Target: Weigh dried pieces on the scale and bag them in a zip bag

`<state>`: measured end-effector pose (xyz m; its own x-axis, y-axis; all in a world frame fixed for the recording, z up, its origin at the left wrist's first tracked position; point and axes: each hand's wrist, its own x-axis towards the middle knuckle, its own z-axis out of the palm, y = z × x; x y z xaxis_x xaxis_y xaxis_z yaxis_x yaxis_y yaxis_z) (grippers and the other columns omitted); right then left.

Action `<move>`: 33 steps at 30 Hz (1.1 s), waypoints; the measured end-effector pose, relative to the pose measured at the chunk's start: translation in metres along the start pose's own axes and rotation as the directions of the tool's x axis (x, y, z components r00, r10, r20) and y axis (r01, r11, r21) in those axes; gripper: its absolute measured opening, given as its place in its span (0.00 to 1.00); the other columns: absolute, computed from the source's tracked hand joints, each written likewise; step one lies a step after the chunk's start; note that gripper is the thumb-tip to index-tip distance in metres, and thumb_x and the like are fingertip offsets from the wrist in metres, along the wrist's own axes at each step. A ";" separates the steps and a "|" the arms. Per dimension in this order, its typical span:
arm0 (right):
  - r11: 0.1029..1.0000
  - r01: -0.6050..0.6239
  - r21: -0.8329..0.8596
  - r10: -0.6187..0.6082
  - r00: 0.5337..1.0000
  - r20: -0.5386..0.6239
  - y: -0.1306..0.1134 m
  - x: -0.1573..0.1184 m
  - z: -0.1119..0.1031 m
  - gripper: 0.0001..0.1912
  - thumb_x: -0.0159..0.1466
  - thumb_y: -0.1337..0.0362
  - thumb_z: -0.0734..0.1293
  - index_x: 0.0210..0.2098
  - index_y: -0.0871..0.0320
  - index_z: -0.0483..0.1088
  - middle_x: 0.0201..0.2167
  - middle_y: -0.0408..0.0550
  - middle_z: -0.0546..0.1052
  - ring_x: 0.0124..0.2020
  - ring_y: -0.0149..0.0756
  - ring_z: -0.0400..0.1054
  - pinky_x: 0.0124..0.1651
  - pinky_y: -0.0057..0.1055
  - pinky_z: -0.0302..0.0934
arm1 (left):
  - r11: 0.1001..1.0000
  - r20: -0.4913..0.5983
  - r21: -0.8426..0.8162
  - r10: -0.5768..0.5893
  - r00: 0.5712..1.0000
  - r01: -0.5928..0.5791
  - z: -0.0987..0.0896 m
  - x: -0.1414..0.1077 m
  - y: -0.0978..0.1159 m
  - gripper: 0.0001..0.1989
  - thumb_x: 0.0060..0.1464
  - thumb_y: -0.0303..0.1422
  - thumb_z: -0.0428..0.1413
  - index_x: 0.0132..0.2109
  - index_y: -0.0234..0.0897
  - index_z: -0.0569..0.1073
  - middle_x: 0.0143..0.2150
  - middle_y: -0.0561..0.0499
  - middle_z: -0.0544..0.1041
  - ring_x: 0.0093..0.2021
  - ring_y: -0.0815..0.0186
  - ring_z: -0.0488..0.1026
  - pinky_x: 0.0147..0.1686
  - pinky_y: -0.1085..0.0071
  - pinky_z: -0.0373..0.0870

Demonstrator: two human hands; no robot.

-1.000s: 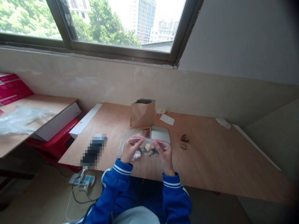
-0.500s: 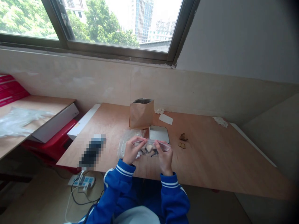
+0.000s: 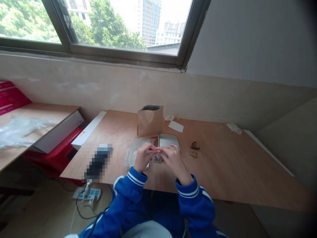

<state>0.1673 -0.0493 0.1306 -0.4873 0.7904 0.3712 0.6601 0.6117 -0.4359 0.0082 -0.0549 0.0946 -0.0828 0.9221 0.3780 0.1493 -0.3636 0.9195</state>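
Note:
A small clear zip bag (image 3: 158,159) with pale and dark pieces inside hangs below my fingers, its upper part mostly hidden by them. My left hand (image 3: 144,156) pinches the bag's top edge. Fingertips of my right hand (image 3: 174,161) press on the same edge, meeting the left fingertips. Just behind the hands lies a flat silver scale (image 3: 168,140), partly covered by my right hand. Clear plastic bags (image 3: 132,153) lie flat on the table beside my left hand.
Behind the scale a brown paper bag (image 3: 150,121) stands with its top open. Two brown dried pieces (image 3: 194,145) lie to the right. A white card (image 3: 176,126) rests at the back. At the left are a blurred-out dark device (image 3: 97,162) and a power strip (image 3: 94,193) on the floor.
My right hand has moved left along the bag's top edge until its fingertips meet my left ones. The bag's mouth, spread wide between the hands before, is now mostly covered.

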 end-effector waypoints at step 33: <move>1.000 -0.005 0.013 0.006 0.998 -0.055 0.001 0.017 0.030 0.16 0.65 0.75 0.60 0.34 0.53 0.76 0.31 0.43 0.80 0.32 0.34 0.71 0.47 0.34 0.56 | 0.970 -0.321 0.236 0.130 0.938 -0.054 -0.021 -0.005 -0.007 0.09 0.58 0.38 0.55 0.34 0.39 0.74 0.28 0.54 0.74 0.26 0.70 0.71 0.31 0.74 0.68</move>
<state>0.1425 -0.0340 0.1121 -0.4512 0.7909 0.4135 0.6550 0.6081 -0.4486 -0.0130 -0.0593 0.0886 -0.3744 0.7753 0.5086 0.3815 -0.3712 0.8466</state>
